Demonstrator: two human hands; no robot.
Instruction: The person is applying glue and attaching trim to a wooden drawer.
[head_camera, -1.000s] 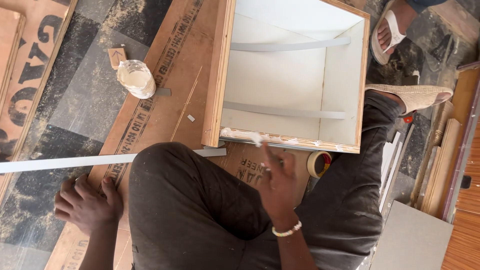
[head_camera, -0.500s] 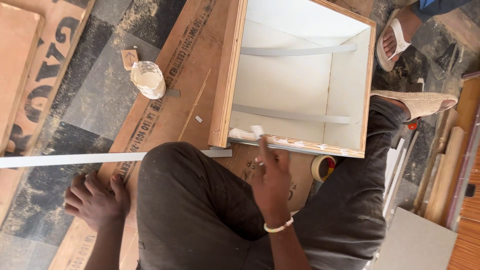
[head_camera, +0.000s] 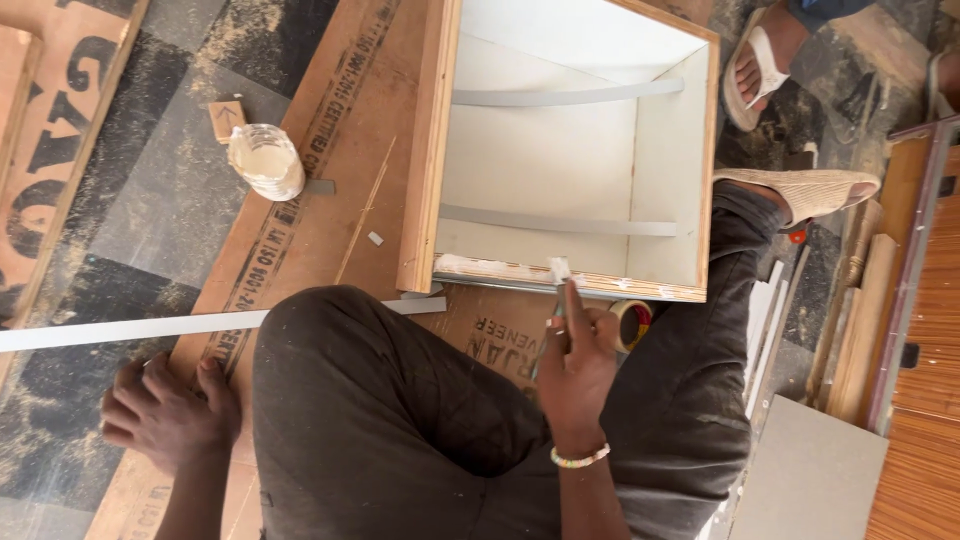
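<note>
Two hands busy: right hand (head_camera: 575, 365) grips a scraper (head_camera: 557, 300) against the box edge (head_camera: 560, 277), left hand (head_camera: 165, 415) loosely curled on plywood (head_camera: 330, 200).

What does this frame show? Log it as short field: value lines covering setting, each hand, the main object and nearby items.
setting: person seated on plywood sheets on the floor
right hand: presses a small spreader against the box's near edge
left hand: rests on the floor, by a long white edging strip
main object: open wooden box, white inside, pale glue smeared along its near edge
nearby: glue container; tape roll
other person: sandalled foot, top right
</note>
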